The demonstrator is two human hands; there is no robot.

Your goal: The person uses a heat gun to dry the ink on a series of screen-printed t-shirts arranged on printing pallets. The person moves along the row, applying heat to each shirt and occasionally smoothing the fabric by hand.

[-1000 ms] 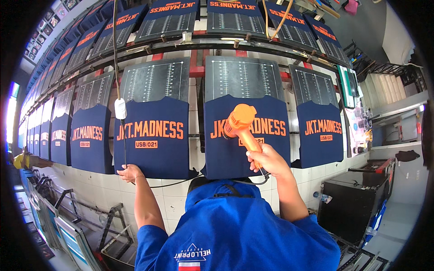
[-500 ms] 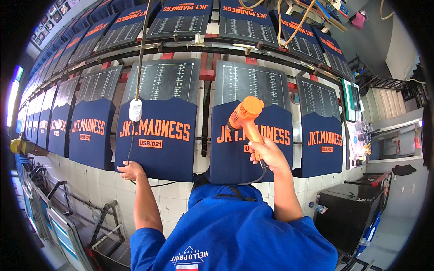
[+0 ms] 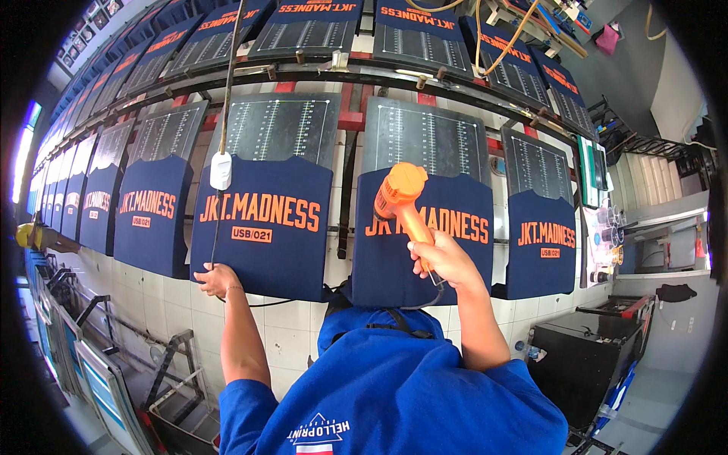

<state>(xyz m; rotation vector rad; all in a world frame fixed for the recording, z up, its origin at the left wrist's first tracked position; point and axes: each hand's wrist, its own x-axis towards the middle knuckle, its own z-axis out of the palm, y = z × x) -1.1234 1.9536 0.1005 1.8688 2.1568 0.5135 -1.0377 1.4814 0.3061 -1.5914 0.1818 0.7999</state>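
In my right hand (image 3: 440, 260) is an orange heat gun (image 3: 402, 199), its fingers wrapped round the handle. The nozzle points left and down over the printed chest of a navy T-shirt (image 3: 402, 277) laid on a dark flat board (image 3: 425, 136). My left hand (image 3: 218, 280) is at the lower left edge of another navy T-shirt (image 3: 299, 265) with orange print. Its fingers are closed around a dark power cord (image 3: 215, 246) that runs down from a white socket connector (image 3: 220, 171) hanging over this shirt.
A smaller-looking navy shirt (image 3: 542, 265) lies on a board at the right, and several more line the left. Behind a metal rail (image 3: 394, 78) runs a second row. A black cabinet (image 3: 588, 364) stands lower right, stacked frames (image 3: 114, 387) lower left. Another person's arm (image 3: 61, 241) shows far left.
The heat gun and my right hand have shifted slightly left over the print. My left hand stays by the shirt's lower edge with the cord; the view has tilted slightly.
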